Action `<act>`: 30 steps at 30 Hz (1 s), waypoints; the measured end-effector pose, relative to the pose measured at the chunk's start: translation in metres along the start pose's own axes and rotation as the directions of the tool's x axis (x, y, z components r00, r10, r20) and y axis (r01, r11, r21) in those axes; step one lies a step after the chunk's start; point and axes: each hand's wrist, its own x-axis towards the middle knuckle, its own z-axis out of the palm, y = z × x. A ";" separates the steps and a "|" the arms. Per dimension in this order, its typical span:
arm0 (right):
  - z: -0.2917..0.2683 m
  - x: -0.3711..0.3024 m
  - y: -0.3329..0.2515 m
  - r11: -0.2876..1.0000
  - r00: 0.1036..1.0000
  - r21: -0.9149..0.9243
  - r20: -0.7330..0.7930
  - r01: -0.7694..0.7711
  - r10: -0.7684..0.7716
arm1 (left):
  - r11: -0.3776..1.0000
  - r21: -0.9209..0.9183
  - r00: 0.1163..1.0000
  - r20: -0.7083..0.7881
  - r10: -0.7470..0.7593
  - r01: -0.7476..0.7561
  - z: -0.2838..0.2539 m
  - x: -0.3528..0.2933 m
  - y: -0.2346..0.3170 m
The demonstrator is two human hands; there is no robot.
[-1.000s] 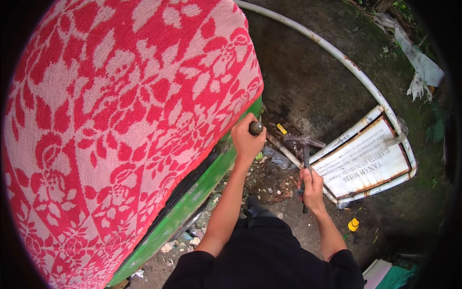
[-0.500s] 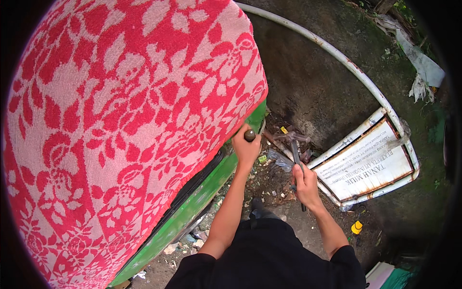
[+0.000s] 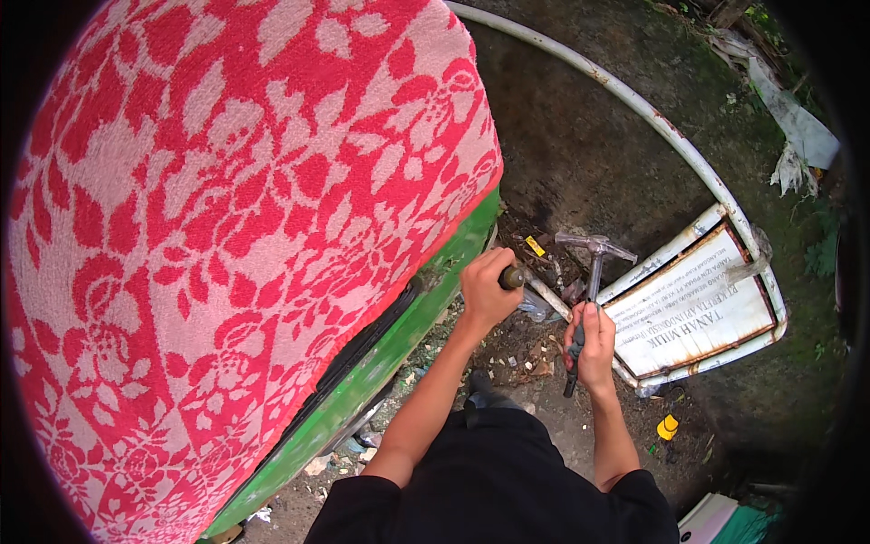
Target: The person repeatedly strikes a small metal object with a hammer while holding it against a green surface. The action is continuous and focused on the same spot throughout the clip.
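While the person stands over the littered ground (image 3: 557, 412) in a black shirt (image 3: 489, 480), I can see both bare hands out in front, each closed on something. The right hand (image 3: 594, 349) has its fingers wrapped around the grip of a hammer (image 3: 595, 275), the thumb lying along it. The metal head is up beyond the knuckles, pointing away from the person, and the dark butt pokes out below the fist. The left hand (image 3: 487, 288) is curled tight around a dark handle (image 3: 512, 277), its rounded end turned up toward me; the rest is hidden, so I cannot tell what it meets. Hammer and handle are apart, the hammer to the right.

Just beside the left hand is a green panel (image 3: 367, 367), with a red and pink flowered cloth (image 3: 245, 208) spread above it. To the right of the hammer, a rusty-edged white sign (image 3: 693, 313) lies tilted, joined to a bent white pipe (image 3: 666, 127). A yellow scrap (image 3: 668, 426) sits below the sign.
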 end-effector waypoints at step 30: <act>-0.020 -0.022 0.021 0.955 0.990 0.280 -0.067 -0.100 0.124 | 0.948 0.054 0.927 0.232 0.294 -0.314 0.003 -0.013 -0.019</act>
